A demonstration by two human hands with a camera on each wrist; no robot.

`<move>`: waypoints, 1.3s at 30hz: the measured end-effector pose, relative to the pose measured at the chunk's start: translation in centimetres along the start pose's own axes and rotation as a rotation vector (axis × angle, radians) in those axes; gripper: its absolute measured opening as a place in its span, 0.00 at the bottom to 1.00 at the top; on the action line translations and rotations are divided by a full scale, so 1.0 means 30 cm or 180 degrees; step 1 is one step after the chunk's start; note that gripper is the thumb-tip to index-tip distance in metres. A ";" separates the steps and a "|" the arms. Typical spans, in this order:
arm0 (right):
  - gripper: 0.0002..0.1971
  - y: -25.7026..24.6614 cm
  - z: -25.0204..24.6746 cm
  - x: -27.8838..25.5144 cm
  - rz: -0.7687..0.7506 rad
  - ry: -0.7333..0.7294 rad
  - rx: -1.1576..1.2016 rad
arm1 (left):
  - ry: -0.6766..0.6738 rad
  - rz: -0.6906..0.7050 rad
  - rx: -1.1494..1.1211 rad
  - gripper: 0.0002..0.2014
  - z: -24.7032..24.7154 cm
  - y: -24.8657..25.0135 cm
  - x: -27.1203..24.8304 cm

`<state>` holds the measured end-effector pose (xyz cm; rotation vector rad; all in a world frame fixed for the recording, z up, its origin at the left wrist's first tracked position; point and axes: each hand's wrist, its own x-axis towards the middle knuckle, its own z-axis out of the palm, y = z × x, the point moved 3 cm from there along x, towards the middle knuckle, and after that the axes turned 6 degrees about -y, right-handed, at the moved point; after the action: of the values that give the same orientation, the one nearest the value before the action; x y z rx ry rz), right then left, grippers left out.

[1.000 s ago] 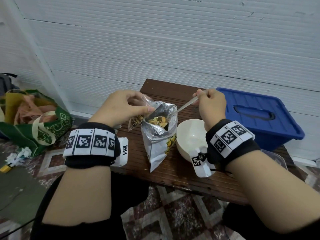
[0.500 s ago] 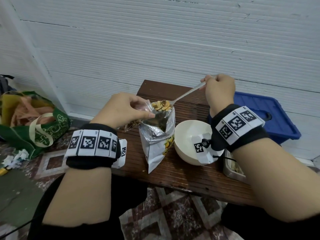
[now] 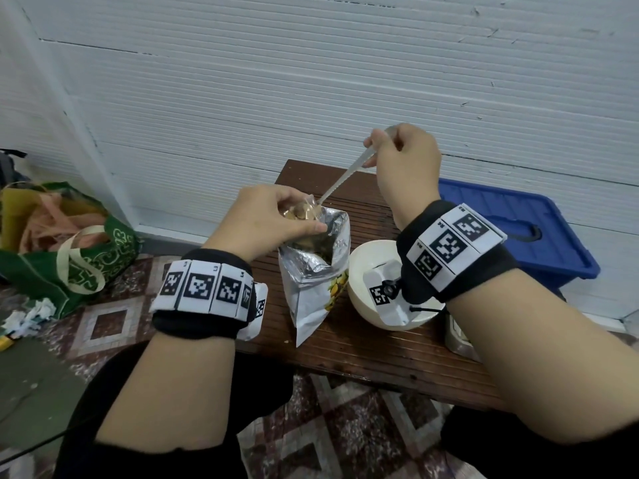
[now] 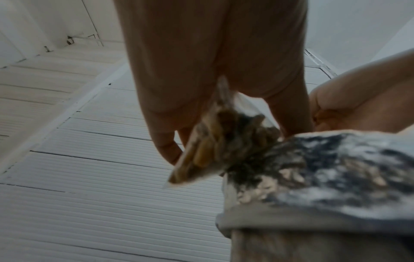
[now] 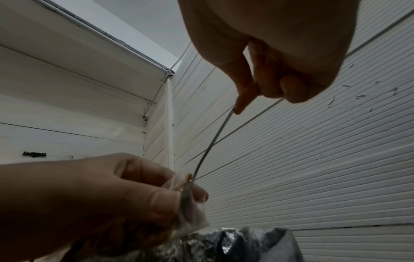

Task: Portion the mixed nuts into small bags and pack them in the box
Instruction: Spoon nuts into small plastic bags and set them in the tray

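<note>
Spooning nuts into a small bag

Above the foil pouch (image 3: pixel 313 267), left hand (image 3: pixel 266 223) pinches the small bag (image 4: pixel 215 141) open so the right hand's (image 3: pixel 404 160) fingers, curled round the spoon (image 3: pixel 340 179), can tip nuts in.

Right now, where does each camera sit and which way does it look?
Head: looks down at the table; both forearms, left hand, right hand with spoon.
Left wrist: looks along the palm at the small bag.
Right wrist: looks up past fingers at the wall.
All show the foil bag.
</note>
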<state>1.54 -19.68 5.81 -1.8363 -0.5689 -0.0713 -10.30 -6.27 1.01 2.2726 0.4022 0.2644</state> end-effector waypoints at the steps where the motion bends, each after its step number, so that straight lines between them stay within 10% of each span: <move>1: 0.14 -0.016 0.000 -0.010 -0.0191 -0.0053 0.0108 | 0.0064 0.0002 -0.0017 0.23 0.003 0.002 0.000; 9: 0.10 -0.080 -0.060 -0.049 -0.1291 0.0121 0.0660 | 0.0405 -0.0074 -0.0544 0.14 -0.028 -0.007 -0.008; 15: 0.12 -0.016 -0.131 -0.037 -0.0752 0.0971 0.0810 | 0.0607 -0.0171 -0.0715 0.08 -0.065 -0.029 -0.015; 23: 0.10 0.123 -0.015 -0.134 -0.0207 -0.0017 -0.0611 | 0.0645 0.0082 -0.0956 0.28 -0.084 -0.008 -0.023; 27: 0.10 0.176 0.061 -0.186 -0.0134 -0.0617 -0.0948 | 0.0551 0.0209 -0.1020 0.22 -0.080 0.023 -0.034; 39: 0.19 0.070 -0.148 -0.190 0.0253 -0.0446 0.0457 | 0.0084 0.0684 -0.1354 0.19 0.046 0.203 -0.051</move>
<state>-1.58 -26.17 3.63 -1.7304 -0.5827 0.1492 -10.06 -11.64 4.56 1.8926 0.0990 0.4449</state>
